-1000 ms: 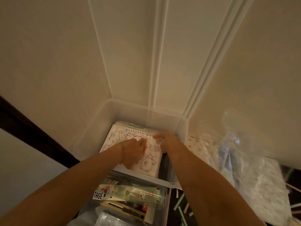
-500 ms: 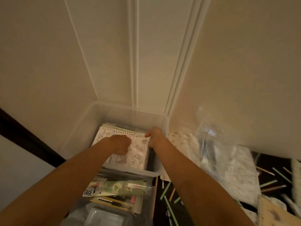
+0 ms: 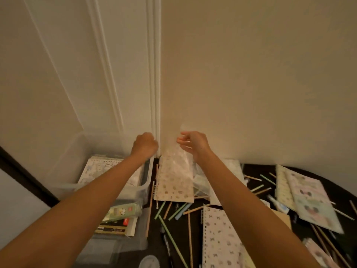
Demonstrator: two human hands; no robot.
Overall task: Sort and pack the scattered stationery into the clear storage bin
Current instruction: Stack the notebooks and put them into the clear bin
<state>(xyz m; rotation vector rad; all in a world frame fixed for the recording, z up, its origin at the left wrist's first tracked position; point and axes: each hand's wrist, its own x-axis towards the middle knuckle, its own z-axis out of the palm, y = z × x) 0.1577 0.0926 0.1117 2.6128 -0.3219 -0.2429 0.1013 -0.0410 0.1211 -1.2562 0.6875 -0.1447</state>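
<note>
The clear storage bin [image 3: 65,163] stands at the left against the wall, with a cartoon-print spiral notebook [image 3: 100,167] lying flat inside. My left hand [image 3: 145,145] is raised above the bin's right rim, its fingers curled into a fist with nothing visible in it. My right hand [image 3: 193,145] is level with it and pinches the top of a clear plastic bag [image 3: 178,159]. The bag hangs over a spotted spiral notebook [image 3: 173,184] on the dark table.
A second clear container [image 3: 116,246] in front of the bin holds packs of pens [image 3: 120,213]. Several loose pencils [image 3: 173,210] lie scattered on the table. Another spotted notebook [image 3: 220,238] lies near me, and pastel notebooks [image 3: 309,198] lie at the right.
Both hands have left the notebook in the bin, risen and moved right. My right hand now pinches the plastic bag. The view has swung right over the table.
</note>
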